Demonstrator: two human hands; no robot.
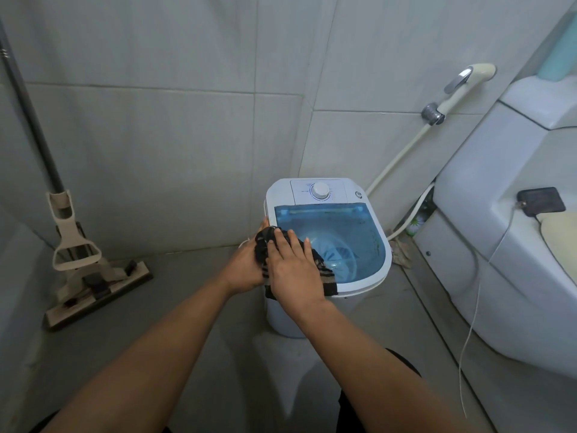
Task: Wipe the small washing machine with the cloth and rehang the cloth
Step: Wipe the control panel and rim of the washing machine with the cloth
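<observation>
The small white washer [327, 232] stands on the floor [187, 307] between a mop [81, 260] and the toilet [499, 245], its blue lid shut. A dark striped cloth [265, 248] lies over its left front edge. The right hand [293, 267] presses flat on the cloth, fingers spread. The left hand [246, 267] grips the cloth's bunched end against the washer's side.

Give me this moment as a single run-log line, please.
phase: wiping | right hand: flat on cloth | left hand: at washer left rim, on cloth | lid: closed
</observation>
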